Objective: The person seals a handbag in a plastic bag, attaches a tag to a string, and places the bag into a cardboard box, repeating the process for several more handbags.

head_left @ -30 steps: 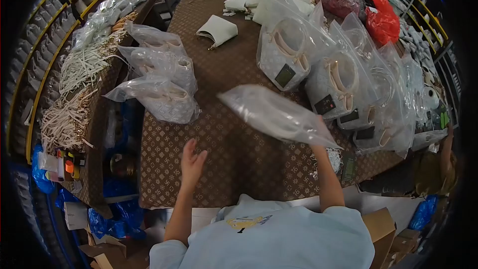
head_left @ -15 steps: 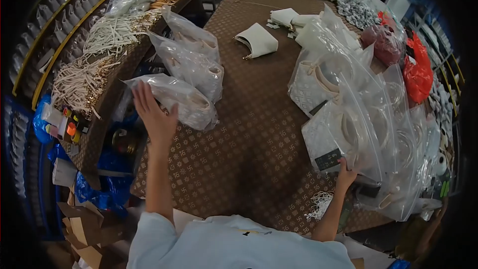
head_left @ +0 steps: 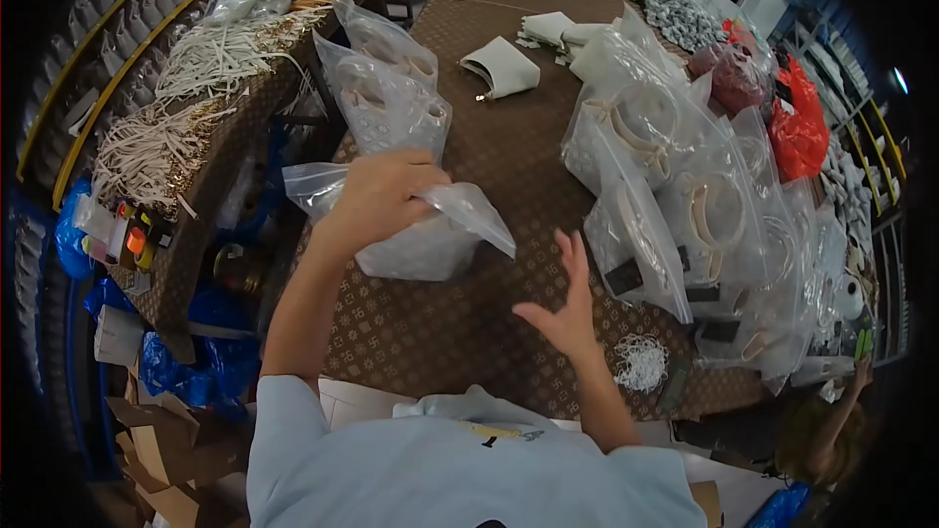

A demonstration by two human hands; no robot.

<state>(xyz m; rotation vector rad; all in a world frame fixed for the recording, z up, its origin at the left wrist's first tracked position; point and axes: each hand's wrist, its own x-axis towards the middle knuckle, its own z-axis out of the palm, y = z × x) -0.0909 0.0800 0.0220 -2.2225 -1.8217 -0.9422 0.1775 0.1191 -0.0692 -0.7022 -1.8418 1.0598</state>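
Note:
My left hand [head_left: 391, 198] is closed on the top of a clear plastic bag [head_left: 421, 249] with a whitish handbag inside, over the left part of the brown patterned table [head_left: 391, 332]. Behind it, more bagged handbags [head_left: 377, 103] stand at the table's left edge. My right hand [head_left: 565, 308] is empty above the table, fingers and thumb spread. To its right stands a row of bagged handbags [head_left: 636, 235] with pale handles and dark tags. A small heap of white strings [head_left: 641, 362] lies near the front edge.
An unbagged white handbag [head_left: 504, 68] and other white pieces [head_left: 546, 27] lie farther back. Red plastic bags [head_left: 797, 127] are at the right. Pale straps [head_left: 161, 152] cover the left side table. Another person's arm [head_left: 843, 420] shows at the lower right.
My left hand has closed on the nearest left bag, which now sits nearer the table's middle. My right hand has let go of the bagged handbag at the right and moved left.

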